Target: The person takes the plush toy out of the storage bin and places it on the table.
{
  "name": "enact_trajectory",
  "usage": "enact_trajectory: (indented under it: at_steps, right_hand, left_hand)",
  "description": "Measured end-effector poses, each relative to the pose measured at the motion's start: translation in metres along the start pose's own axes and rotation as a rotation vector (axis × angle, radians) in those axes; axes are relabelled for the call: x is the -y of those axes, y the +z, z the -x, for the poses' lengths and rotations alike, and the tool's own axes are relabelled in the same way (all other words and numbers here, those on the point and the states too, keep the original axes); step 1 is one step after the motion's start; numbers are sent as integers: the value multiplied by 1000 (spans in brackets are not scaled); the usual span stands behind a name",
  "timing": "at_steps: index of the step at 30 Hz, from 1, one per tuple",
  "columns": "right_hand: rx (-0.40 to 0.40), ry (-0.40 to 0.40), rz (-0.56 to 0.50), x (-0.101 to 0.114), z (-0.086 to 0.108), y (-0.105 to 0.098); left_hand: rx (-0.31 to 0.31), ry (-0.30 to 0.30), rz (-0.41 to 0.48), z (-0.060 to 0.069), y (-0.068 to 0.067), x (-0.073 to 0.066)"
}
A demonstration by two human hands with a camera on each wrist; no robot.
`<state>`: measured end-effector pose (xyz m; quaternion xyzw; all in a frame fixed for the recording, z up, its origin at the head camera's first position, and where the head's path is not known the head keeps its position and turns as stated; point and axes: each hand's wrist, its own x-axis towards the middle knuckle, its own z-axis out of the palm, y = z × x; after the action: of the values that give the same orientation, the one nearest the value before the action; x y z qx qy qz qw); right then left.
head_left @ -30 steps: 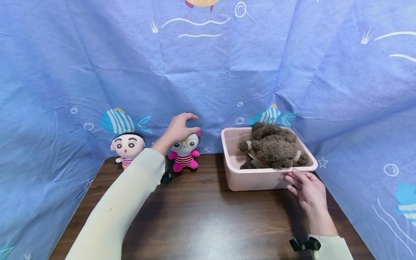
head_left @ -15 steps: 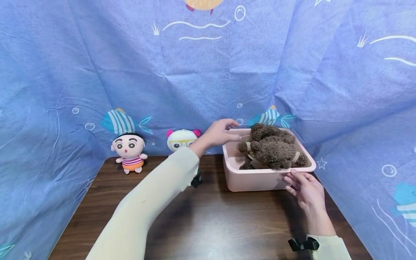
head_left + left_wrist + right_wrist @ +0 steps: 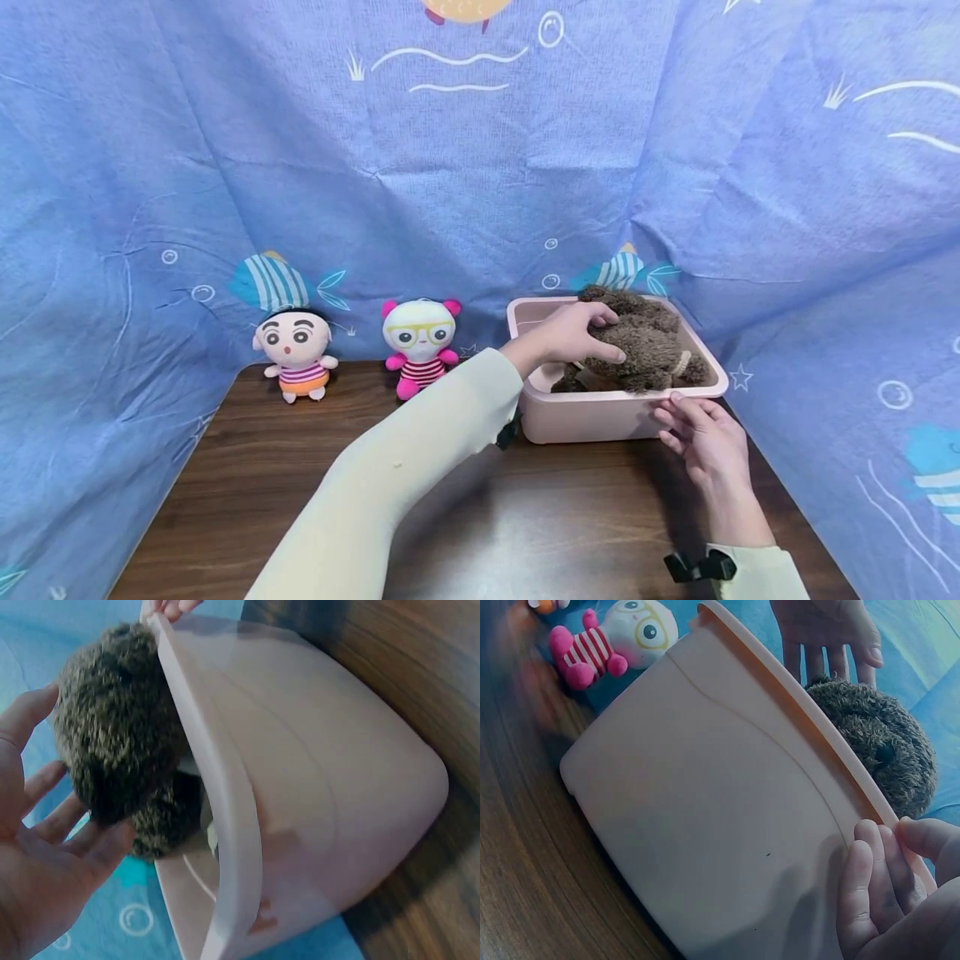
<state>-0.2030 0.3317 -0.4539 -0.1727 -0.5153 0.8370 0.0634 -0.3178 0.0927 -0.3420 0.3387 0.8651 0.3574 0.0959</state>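
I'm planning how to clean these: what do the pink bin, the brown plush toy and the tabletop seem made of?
Pink bin: probably molded plastic, smooth and satiny, judging by its rounded rim. Brown plush toy: likely synthetic fabric, matte, with fuzzy pile. Tabletop: wood or wood-look laminate; grain shows under a soft sheen.

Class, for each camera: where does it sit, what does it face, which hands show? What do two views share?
Head: on the head, facing forward and down at boy doll, panda doll, pink bin, brown plush; left hand, right hand and sleeves show.
Left wrist: on that wrist, facing bin and plush; left hand at left, right hand's fingertips at top.
Right wrist: on that wrist, facing bin, plush and panda doll; right hand lower right, left hand top.
Both wrist views share bin and plush.
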Motion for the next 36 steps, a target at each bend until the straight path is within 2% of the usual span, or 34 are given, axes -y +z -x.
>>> enact_trajectory:
  at_steps: [4,11,21,28,36]
  right_hand:
    - [7,-3,-3,-1,0,-1]
    - [32,-8,-18,0,0,-1]
    - [29,-10,-31,-2,0,-1]
    - [10,-2,-18,-2,0,-1]
    - [-3,-3,-17,-2,-1,-1]
  left_hand:
    - [-8,-13,0,-4,9,-2]
    - [-12,8,-80,-9,17,2]
    - [34,-51,-145,-15,22,-5]
    - [-10,-64,-164,-20,29,-4]
    - [-96,-47,-148,-19,32,-9]
